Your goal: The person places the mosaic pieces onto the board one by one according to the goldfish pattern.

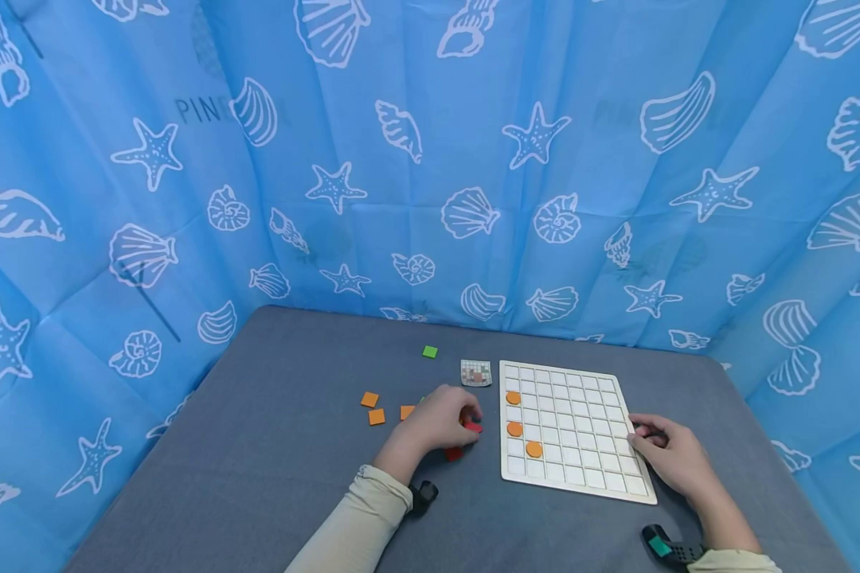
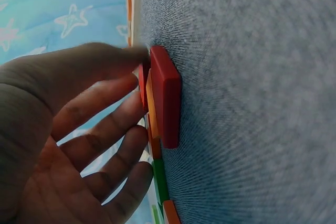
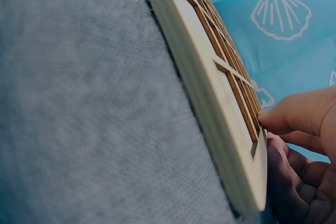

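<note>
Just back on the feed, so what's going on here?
A person's left grip pinches a red tile, while the right grip holds the right edge of a pale grid board. Three orange discs sit on the board, towards its left side. To the left, orange tiles and a green tile lie loose on the table, and a small picture card lies by the board's far left corner.

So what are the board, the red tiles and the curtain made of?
Board: probably wood, left plain; pale, matt, with faint streaks along its edge.
Red tiles: painted wood or plastic, I can't tell which; even colour, smooth faces, rounded corners.
Curtain: perhaps thin printed fabric or plastic sheeting; it hangs in soft folds.
</note>
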Motion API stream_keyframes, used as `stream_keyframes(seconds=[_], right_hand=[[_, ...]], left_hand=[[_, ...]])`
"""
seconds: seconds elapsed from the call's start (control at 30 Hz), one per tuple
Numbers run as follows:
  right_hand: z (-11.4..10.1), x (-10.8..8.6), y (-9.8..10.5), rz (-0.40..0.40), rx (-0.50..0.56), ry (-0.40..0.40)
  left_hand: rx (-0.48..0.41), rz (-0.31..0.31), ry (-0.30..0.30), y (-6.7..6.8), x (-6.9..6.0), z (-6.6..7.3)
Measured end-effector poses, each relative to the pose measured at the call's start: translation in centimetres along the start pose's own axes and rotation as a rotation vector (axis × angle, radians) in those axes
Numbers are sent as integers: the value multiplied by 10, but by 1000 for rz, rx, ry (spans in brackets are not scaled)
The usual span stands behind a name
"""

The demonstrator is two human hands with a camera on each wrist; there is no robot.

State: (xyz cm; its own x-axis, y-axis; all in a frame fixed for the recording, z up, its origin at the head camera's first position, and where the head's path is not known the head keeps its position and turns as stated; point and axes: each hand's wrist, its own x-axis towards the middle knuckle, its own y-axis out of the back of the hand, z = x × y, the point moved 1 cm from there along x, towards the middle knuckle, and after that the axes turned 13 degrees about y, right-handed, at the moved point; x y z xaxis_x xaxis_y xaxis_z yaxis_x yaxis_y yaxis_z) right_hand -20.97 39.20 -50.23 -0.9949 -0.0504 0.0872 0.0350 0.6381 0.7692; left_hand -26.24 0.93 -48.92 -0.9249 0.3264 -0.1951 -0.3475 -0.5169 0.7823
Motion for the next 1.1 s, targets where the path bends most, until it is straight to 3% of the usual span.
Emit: stream_keyframes(seconds=[0.4, 0.83, 1.1], right_hand=[[0, -1, -1, 10, -4, 10], [0, -2, -2, 24, -8, 14], [-2, -2, 0, 12, 3, 18]], left_hand=[[21, -39, 4, 2, -2, 2], [55, -25, -4, -2, 0, 1], [-3, -57, -13, 1, -1, 3]])
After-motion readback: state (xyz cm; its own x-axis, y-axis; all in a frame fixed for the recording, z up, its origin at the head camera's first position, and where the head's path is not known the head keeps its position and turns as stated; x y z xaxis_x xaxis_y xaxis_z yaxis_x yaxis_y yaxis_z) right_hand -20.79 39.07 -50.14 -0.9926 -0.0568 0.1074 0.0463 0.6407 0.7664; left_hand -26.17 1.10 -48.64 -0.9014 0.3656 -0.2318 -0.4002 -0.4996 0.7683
